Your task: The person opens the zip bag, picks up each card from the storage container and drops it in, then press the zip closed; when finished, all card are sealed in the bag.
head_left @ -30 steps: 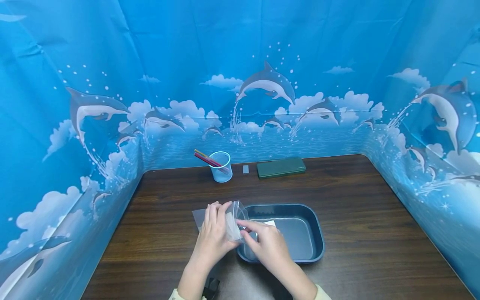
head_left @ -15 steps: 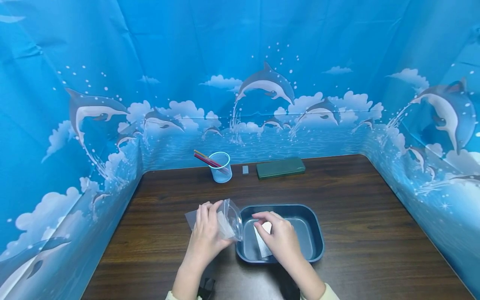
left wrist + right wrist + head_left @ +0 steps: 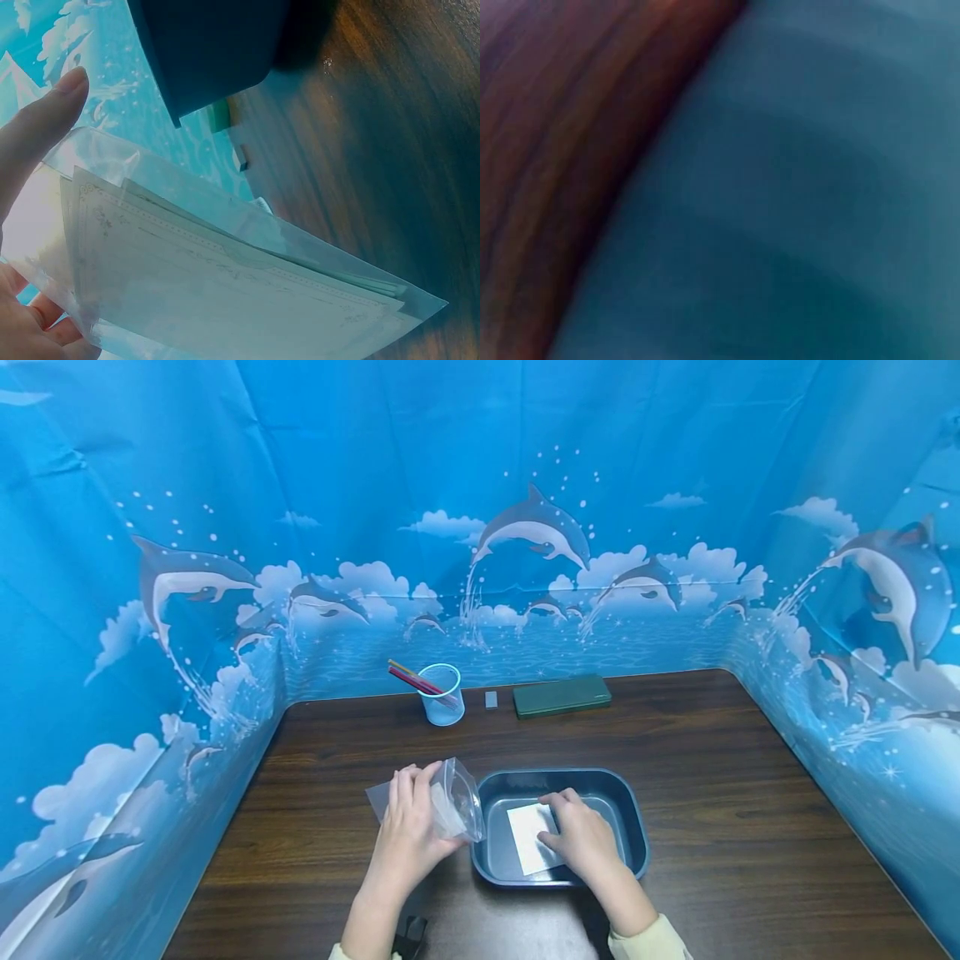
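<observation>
My left hand [image 3: 408, 831] holds a clear plastic zip bag [image 3: 456, 806] upright just left of a dark blue tray [image 3: 636, 827], its mouth turned toward the tray. In the left wrist view the bag [image 3: 225, 277] holds several pale printed sheets, with a finger [image 3: 41, 124] along its edge. My right hand [image 3: 583, 842] lies inside the tray, its fingers flat on a white card [image 3: 528, 850] on the tray floor. The right wrist view is a blur of blue tray [image 3: 802, 195] and brown table [image 3: 547, 135]; no hand shows there.
At the back of the brown table [image 3: 720, 760] stand a light blue cup with coloured sticks [image 3: 442, 695], a small grey piece [image 3: 491, 698] and a dark green case [image 3: 562, 695]. A dolphin-print cloth [image 3: 525, 527] walls three sides. A dark object [image 3: 412, 935] sits at the front edge.
My right hand went from the bag's mouth into the tray with a white card and laid it flat. My left hand and the bag shifted slightly left.
</observation>
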### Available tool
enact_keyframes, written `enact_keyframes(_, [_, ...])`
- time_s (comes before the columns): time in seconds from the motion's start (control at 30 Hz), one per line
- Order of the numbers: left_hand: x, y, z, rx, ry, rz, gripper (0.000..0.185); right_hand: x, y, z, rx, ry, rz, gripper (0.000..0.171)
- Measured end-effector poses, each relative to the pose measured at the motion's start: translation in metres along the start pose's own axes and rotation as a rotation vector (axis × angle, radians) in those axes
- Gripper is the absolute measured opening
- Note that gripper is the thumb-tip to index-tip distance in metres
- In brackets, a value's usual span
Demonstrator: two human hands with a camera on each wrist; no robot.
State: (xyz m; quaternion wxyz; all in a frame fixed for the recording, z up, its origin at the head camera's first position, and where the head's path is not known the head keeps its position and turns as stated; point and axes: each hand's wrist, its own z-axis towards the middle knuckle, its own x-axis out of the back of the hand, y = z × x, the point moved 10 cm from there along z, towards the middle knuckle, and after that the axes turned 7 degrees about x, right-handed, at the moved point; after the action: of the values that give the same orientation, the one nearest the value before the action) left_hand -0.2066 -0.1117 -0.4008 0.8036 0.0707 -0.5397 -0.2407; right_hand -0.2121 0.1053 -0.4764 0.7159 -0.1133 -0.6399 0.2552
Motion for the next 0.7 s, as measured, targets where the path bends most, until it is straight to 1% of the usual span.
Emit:
enact_keyframes(0.13, [0.0,0.0,-0.001,-0.009,0.006,0.009,0.117,-0.012,0.003,0.0,0.027,-0.069,-0.017,0.062])
enact_keyframes(0.27, [-0.001,0.0,-0.002,-0.005,-0.003,0.014,0.117,-0.022,0.0,-0.002,0.085,-0.138,-0.036,0.069])
enact_keyframes(0.37, [-0.001,0.0,-0.002,0.003,-0.016,0.013,0.117,-0.028,-0.004,-0.005,0.119,-0.18,-0.024,0.073])
enact_keyframes(0.57, [-0.003,0.0,-0.001,0.012,-0.043,0.016,0.116,-0.031,-0.006,-0.005,0.139,-0.199,0.019,0.073])
enact_keyframes(0.7, [-0.003,0.0,-0.001,0.012,-0.038,0.012,0.117,-0.029,-0.006,-0.002,0.152,-0.196,0.019,0.073])
